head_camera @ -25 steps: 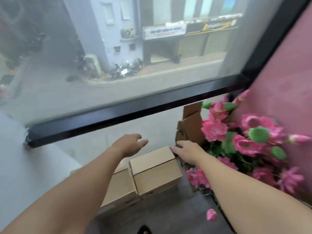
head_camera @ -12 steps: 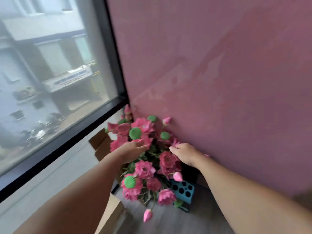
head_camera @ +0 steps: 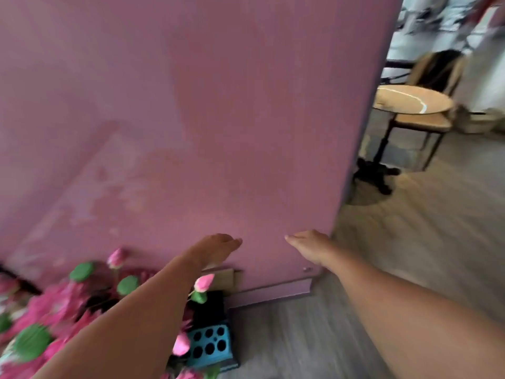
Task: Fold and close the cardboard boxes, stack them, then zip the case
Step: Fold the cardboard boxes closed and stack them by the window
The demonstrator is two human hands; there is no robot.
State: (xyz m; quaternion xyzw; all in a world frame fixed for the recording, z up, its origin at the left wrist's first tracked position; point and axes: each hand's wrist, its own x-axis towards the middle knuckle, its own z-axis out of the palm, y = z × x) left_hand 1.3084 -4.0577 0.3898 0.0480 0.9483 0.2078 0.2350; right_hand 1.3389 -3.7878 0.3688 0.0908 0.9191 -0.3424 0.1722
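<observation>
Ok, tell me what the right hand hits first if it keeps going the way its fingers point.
Probably the pink wall: the right hand points left and forward across it, empty. Depth is unclear, so it might meet the left hand first.

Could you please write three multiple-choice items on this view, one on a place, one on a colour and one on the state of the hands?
1. Where do the pink flowers lie?
A. At the lower left, at the foot of the wall
B. On the round table
C. On the chair

2. What colour is the wall ahead?
A. White
B. Pink
C. Green

3. What do the hands hold?
A. A cardboard box
B. A flower
C. Nothing

Answers:
1. A, since the flowers spread across the lower left by the blue holed crate.
2. B, since the wall is pink all over.
3. C, since the left hand and the right hand reach forward with straight fingers, empty.
</observation>
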